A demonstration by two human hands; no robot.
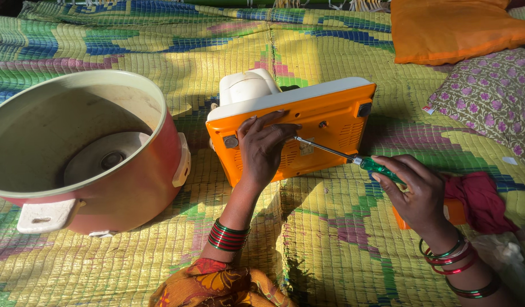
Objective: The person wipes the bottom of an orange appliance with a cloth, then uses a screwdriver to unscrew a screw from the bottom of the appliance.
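The left hand [262, 149] is stretched forward from the lower middle of the view, palm down, fingers spread and slightly curled, the fingertips [285, 126] pressed flat. Its wrist is kept straight and is ringed by a stack of red and green bangles. The right hand [417, 194] is held lower right, fingers closed in a grip, thumb on top, wrist bent inward and likewise ringed by bangles.

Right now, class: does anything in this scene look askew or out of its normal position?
Yes. The orange appliance lies tipped on its side on the mat, underside facing the person, unlike the upright cooker pot.
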